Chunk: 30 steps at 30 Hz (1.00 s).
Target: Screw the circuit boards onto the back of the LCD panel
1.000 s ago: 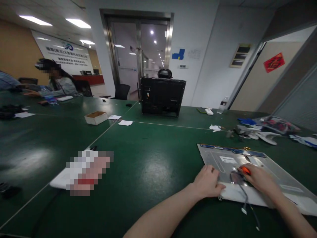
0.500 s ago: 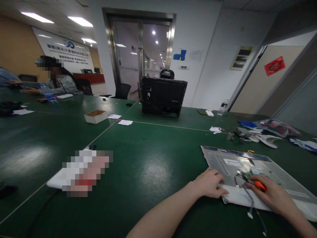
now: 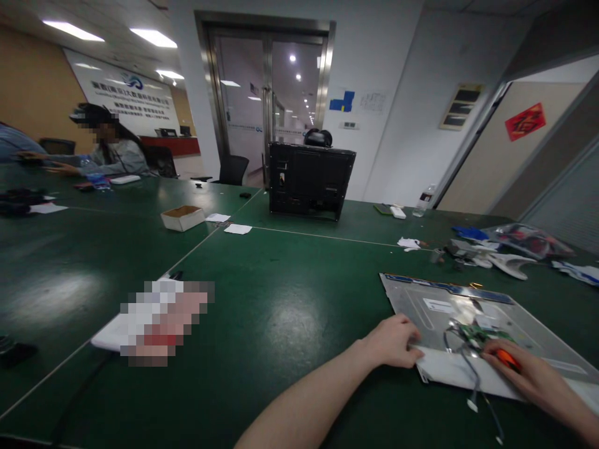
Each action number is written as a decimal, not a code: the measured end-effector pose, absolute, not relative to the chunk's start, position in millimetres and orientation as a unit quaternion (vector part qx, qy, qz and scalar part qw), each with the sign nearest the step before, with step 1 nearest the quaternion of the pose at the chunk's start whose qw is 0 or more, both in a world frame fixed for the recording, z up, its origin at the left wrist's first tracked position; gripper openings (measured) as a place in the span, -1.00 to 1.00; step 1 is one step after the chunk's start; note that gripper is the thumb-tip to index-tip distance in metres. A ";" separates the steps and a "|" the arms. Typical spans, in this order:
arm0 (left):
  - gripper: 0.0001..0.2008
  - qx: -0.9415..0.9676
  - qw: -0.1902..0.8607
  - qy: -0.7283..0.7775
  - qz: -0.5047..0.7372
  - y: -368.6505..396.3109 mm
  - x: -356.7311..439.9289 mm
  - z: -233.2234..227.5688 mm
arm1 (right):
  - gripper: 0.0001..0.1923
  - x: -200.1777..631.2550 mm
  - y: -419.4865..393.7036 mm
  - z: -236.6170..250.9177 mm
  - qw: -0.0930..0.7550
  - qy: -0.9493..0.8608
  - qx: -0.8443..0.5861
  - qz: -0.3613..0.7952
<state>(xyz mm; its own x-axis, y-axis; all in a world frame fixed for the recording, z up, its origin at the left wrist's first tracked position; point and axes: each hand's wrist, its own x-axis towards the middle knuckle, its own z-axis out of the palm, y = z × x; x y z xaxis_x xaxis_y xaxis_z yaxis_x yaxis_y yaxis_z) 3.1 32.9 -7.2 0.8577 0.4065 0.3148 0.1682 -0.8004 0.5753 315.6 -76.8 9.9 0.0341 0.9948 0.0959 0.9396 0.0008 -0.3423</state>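
A flat grey display panel (image 3: 412, 307) lies at the right of the green table, a white strip (image 3: 452, 369) along its near edge. My left hand (image 3: 395, 342) is closed at the panel's near left corner, its thumb and fingers on the edge beside the strip. In my right hand (image 3: 524, 368) is an orange-handled screwdriver (image 3: 508, 359); its tip is hidden. My right fingertips are beside a small green circuit board (image 3: 472, 335) on the panel. Grey cables (image 3: 472, 368) run from near the board over the near edge, with white plugs at their ends.
A black monitor housing (image 3: 311, 181) stands at the back. An open cardboard box (image 3: 182, 219) and papers (image 3: 238, 229) lie left of it. Behind the panel are metal parts, a plastic bag (image 3: 531, 242) and a bottle (image 3: 423, 202). A person (image 3: 115, 149) sits far left.
My right hand has moved slightly right with the screwdriver, uncovering more of the circuit board. My left hand has shifted slightly at the panel's corner, its thumb drawn back a little.
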 end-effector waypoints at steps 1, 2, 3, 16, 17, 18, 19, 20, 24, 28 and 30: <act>-0.63 0.924 0.274 0.155 0.216 32.9 2.9 -7.1 | -0.66 315.6 -74.9 10.1 0.151 -0.692 -0.701 0.081; -0.64 0.925 0.272 0.154 0.214 32.9 2.6 -6.8 | -0.65 315.3 -72.8 10.0 0.142 -0.693 -0.703 0.073; -0.64 0.927 0.271 0.153 0.211 32.8 2.4 -6.3 | -0.64 314.8 -70.9 9.4 0.133 -0.696 -0.703 0.065; -0.57 0.940 0.276 0.111 0.168 37.1 5.9 1.5 | -0.62 261.7 -74.2 -0.9 0.149 -0.681 -0.716 -0.048; -0.52 0.941 0.281 0.099 0.161 39.0 8.4 2.0 | -0.63 258.0 -71.8 0.6 0.161 -0.686 -0.708 -0.046; -0.47 0.942 0.286 0.089 0.153 40.7 11.4 2.3 | -0.65 254.5 -69.2 2.0 0.171 -0.691 -0.701 -0.044; -0.41 0.942 0.290 0.081 0.148 42.0 14.5 2.1 | -0.66 250.9 -66.5 3.3 0.177 -0.693 -0.697 -0.043; -0.37 0.942 0.293 0.078 0.146 42.7 17.7 1.6 | -0.67 247.0 -63.8 4.5 0.181 -0.695 -0.695 -0.042; -0.22 0.926 0.308 0.122 0.183 40.0 28.1 -3.6 | -0.65 223.1 -52.9 10.5 0.165 -0.683 -0.709 -0.058; -0.06 0.900 0.281 0.243 0.230 29.2 32.3 -5.5 | -0.59 190.2 -41.0 15.2 0.097 -0.660 -0.744 -0.027; -0.07 0.890 0.241 0.307 0.234 22.1 32.8 -3.3 | -0.58 177.0 -35.6 14.1 0.055 -0.643 -0.764 -0.017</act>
<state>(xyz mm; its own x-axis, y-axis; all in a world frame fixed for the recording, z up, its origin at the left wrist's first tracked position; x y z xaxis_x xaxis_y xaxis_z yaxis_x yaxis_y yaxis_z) 32.8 22.1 -3.3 0.7017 0.6600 0.2683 0.4350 -0.6951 0.5723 177.0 -35.6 14.1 0.1724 0.9803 0.0967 0.9840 -0.1670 -0.0619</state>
